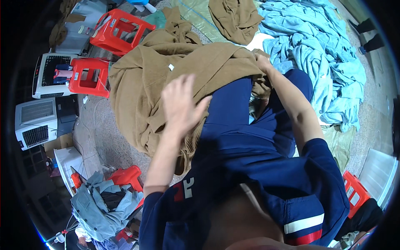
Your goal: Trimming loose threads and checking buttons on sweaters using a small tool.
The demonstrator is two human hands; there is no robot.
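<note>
1. The brown garment [166,75] lies bunched over your lap, its length running from lower left up toward upper right.
2. It is olive-brown knit with a small white tag (heavily rumpled).
3. Your left hand [181,106] hovers open above it, fingers spread, holding nothing.
4. Your right hand [262,62] grips its far edge.
5. The red stool [125,177] holds grey-blue clothes [98,206].

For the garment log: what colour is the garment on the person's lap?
Plain brown garment, clearest in the head view.
</note>
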